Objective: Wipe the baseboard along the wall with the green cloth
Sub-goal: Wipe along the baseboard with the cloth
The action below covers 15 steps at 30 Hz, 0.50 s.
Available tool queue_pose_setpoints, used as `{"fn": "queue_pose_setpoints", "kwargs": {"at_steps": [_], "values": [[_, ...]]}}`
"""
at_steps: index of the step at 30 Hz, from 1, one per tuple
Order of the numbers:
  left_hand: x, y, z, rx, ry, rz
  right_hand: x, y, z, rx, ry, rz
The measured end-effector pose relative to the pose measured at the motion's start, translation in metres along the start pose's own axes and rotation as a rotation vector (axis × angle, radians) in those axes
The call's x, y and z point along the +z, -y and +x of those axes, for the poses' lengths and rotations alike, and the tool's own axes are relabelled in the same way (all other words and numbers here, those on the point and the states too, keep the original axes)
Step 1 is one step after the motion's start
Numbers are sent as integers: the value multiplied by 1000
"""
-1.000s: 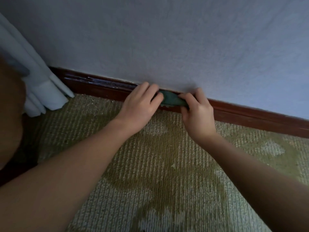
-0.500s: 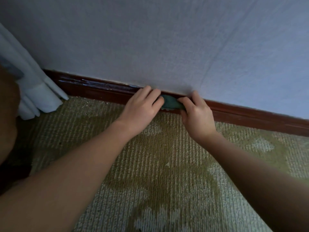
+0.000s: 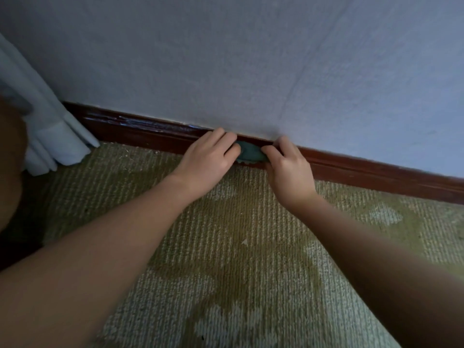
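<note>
Bunched green cloth point(image 3: 251, 153) pressed against baseboard point(image 3: 140, 136), frame centre. Baseboard dark red-brown, glossy, scuffed at left; slants from mid-left down to right edge.

- Left arm point(image 3: 100, 247) comes in bare from the lower left and reaches up and to the right, nearly straight, wrist in line with the forearm.
- Left hand point(image 3: 206, 159) lies back up, its fingers point(image 3: 222, 139) close together and bent over the left end of the cloth point(image 3: 249, 153); its thumb is hidden.
- Right arm point(image 3: 376, 247) comes in bare from the lower right and reaches up and to the left.
- Right hand point(image 3: 288, 169) is turned back up, knuckles raised, fingers curled, gripping the right end of the cloth.
- The hands are near each other but apart, with only the cloth between them.
</note>
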<state>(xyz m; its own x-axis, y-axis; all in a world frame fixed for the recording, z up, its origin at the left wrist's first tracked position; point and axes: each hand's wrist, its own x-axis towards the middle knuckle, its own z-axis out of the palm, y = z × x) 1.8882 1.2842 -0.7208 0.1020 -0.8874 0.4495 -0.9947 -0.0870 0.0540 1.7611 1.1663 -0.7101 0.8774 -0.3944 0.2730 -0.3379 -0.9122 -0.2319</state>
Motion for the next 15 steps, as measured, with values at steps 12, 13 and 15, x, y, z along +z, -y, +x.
{"fn": "queue_pose_setpoints", "kwargs": {"at_steps": [12,13,15], "values": [[-3,-8,-10,3,26,58,-3,11,-24,77,-50,139],[-3,-13,-9,-22,27,45,-5,8,-29,67,-42,139],[-1,-18,-3,-102,10,5,-8,3,-27,56,-55,131]]}}
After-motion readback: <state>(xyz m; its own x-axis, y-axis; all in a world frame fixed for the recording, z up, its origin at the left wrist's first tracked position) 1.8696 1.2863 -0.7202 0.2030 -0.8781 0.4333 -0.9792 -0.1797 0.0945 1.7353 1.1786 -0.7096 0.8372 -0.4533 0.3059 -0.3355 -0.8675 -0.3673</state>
